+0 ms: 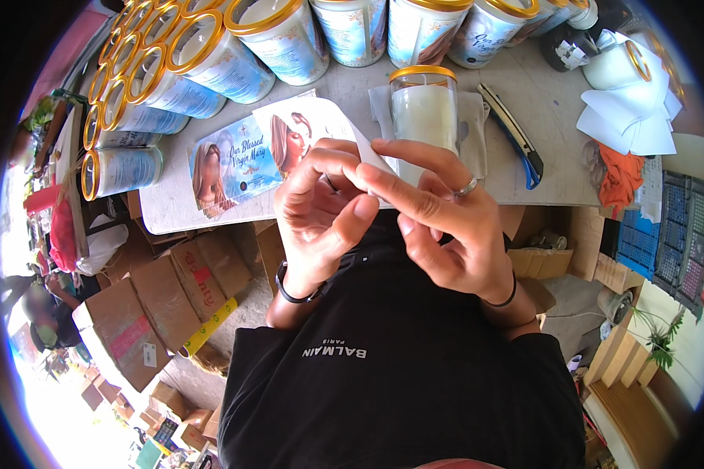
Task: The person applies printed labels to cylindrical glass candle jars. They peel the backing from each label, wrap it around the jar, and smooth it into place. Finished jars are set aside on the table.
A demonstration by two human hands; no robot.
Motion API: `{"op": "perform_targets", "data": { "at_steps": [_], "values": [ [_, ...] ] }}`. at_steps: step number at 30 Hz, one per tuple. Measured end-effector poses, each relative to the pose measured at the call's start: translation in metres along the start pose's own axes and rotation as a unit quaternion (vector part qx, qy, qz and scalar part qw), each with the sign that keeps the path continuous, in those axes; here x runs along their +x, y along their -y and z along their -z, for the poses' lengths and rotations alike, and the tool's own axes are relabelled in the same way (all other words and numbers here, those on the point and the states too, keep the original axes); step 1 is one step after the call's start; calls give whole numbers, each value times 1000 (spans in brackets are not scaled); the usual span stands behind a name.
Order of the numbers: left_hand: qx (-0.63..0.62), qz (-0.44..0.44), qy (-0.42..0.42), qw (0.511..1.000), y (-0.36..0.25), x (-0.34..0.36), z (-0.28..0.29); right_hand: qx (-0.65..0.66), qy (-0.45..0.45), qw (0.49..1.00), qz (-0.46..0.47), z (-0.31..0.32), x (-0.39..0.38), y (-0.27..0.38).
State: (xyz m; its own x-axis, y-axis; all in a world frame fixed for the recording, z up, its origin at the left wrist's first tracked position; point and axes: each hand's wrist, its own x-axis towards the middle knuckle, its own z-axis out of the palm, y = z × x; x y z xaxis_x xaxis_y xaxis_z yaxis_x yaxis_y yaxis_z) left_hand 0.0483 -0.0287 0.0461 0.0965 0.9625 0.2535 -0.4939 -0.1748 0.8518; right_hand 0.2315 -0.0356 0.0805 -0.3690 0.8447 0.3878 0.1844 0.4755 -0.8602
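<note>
While curled label (pixel 349 119) rises just beyond, right hand (pixel 463 227) clamped on its near edge; left hand (pixel 314 223) alongside, grip unclear.

Round gold-rimmed glass jars (pixel 292 48) rock blue-and-white wraps, flat rectangular paper labels (pixel 256 173) add brown, and that crumpled cloth (pixel 620 177)'s loud orange.
</note>
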Motion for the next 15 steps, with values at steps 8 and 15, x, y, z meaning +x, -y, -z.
{"op": "perform_targets", "data": {
  "at_steps": [8, 15],
  "values": [
    [56, -6, -19, 998, -3, -3, -7, -119, -80, 988, 51, -7, 4, 5],
    [14, -8, -16, 1000, -1, -3, -13, -89, -98, 990, 40, -6, 2, 6]
  ]
}}
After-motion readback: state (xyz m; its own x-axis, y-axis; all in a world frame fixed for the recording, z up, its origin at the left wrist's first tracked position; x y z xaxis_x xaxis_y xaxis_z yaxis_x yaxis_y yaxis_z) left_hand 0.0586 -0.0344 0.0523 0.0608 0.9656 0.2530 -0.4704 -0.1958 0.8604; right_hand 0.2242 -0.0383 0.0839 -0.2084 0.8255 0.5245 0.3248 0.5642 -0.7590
